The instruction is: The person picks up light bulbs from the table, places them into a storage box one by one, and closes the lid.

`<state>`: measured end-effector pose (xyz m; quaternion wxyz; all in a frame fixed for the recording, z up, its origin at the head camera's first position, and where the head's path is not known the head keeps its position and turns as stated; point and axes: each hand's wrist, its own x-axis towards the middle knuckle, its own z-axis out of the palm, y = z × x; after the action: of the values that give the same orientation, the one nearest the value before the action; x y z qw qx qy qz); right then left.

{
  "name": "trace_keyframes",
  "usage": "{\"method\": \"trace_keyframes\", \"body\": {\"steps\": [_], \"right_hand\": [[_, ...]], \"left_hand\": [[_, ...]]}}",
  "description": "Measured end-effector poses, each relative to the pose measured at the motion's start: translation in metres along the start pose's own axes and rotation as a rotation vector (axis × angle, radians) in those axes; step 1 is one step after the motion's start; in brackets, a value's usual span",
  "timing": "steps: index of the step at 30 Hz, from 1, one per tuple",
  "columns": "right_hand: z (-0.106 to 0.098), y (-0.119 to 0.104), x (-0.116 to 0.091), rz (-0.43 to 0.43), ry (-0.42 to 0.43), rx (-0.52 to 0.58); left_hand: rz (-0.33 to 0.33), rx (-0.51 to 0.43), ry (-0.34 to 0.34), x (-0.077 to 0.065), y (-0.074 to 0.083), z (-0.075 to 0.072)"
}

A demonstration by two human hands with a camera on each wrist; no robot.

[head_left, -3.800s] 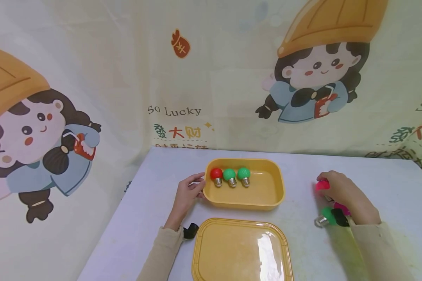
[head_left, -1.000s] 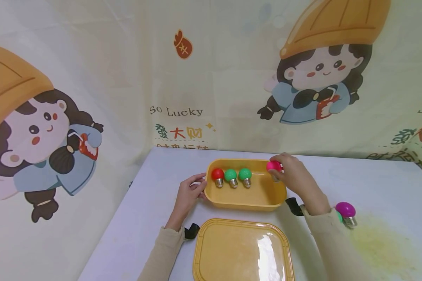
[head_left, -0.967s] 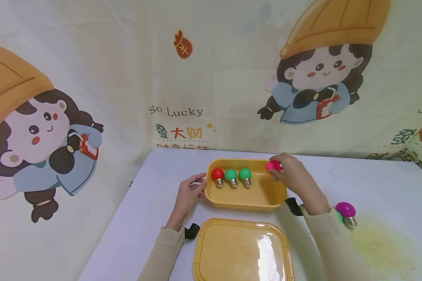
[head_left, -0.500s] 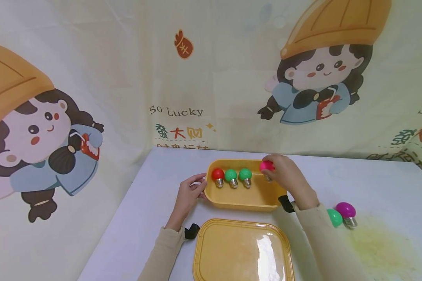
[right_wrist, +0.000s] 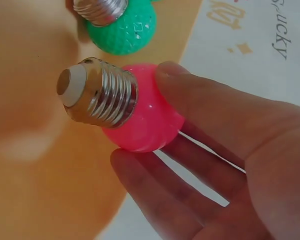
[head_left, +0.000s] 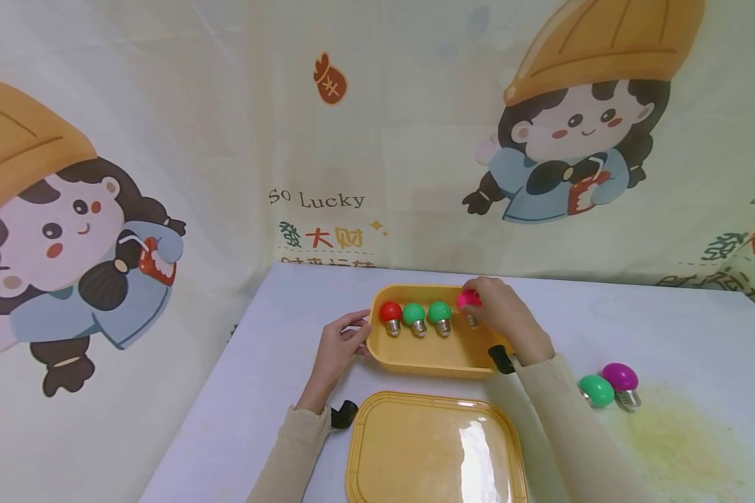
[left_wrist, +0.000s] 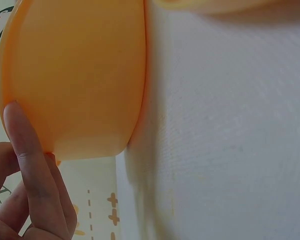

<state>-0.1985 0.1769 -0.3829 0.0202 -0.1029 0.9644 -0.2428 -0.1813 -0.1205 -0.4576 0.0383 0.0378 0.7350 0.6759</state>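
In the head view, my left hand (head_left: 338, 347) holds the left end of a yellow plastic box (head_left: 437, 367). Its fingers (left_wrist: 27, 135) lie against the outer wall in the left wrist view. A red bulb (head_left: 391, 313) and two green bulbs, one (head_left: 414, 314) beside the other (head_left: 440, 314), lie in a row inside, metal bases toward me. My right hand (head_left: 500, 307) pinches a pink bulb (right_wrist: 147, 107) by its round part over the box's right half. The pink bulb's screw base points away from the fingers; whether it touches the box floor I cannot tell.
A flat yellow lid (head_left: 434, 447) lies on the white table just in front of the box. To the right lie a green bulb (head_left: 597, 390) and a purple bulb (head_left: 621, 377), side by side. A patterned cloth (head_left: 415, 140) hangs behind the table.
My right hand picked up the pink bulb at the right and carried it left over the box. In the last second it moved further left, nearer the row. The left hand stays at the box.
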Motion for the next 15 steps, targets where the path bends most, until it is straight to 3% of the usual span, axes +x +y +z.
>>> {"method": "trace_keyframes", "body": {"steps": [15], "right_hand": [[0.0056, -0.004, 0.0087, 0.004, -0.082, -0.031]], "left_hand": [[0.0, -0.004, -0.001, 0.0003, -0.001, 0.0004]]}}
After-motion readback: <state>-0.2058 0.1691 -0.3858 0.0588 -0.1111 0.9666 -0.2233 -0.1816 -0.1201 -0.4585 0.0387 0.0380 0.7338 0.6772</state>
